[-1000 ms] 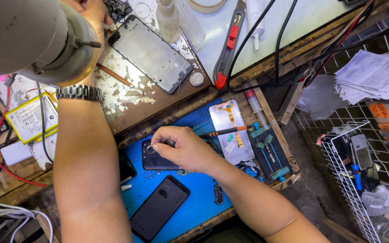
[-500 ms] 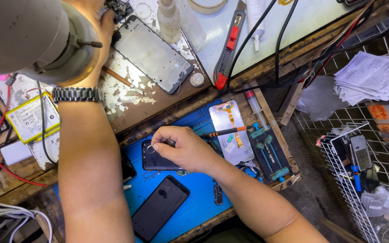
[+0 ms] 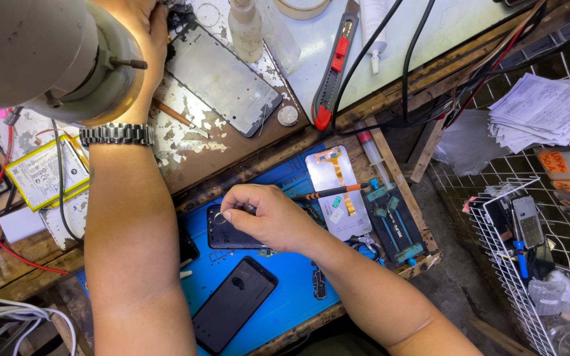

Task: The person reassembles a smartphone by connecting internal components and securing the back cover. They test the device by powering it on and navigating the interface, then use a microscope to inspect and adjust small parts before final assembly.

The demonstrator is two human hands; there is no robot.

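right hand (image 3: 268, 214) covers phone frame (image 3: 222, 235) | left hand (image 3: 143, 26) partly behind lamp (image 3: 47, 59)

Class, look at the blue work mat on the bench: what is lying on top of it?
On the blue mat lie a dark phone, an opened phone body under the right hand, and an orange-handled screwdriver. The hand and forearm cover whatever lies beneath them.

I have only the head view, looking almost straight down from above the bench and close in. The blue mat (image 3: 285, 290) sits low in the middle, a wire basket (image 3: 529, 277) lies at right, and a lamp head (image 3: 47, 59) (very near the lens) crowds the upper left.
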